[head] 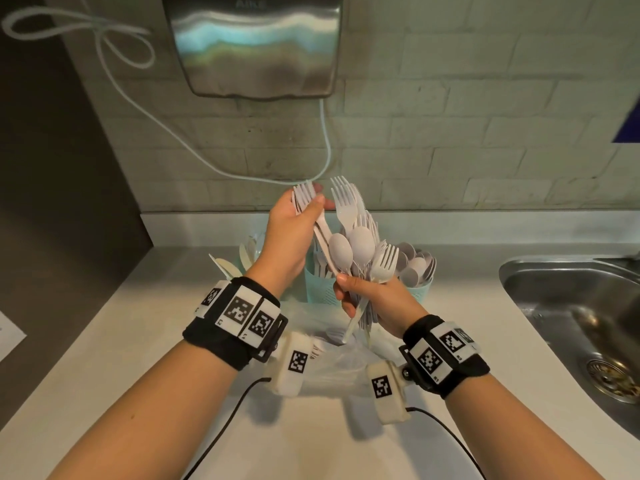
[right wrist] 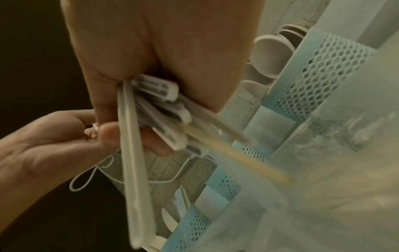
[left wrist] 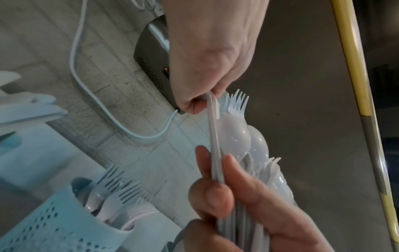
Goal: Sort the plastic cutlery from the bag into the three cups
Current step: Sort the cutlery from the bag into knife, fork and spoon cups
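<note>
Head view, frame centre: the left hand clenches several white plastic forks; the right hand grasps a mixed bunch of white plastic cutlery above three pale blue perforated cups on the white desk. Left wrist view: its grip pinches fork handles, centre. Right wrist view: handles fan out below its clenched grip.
</note>
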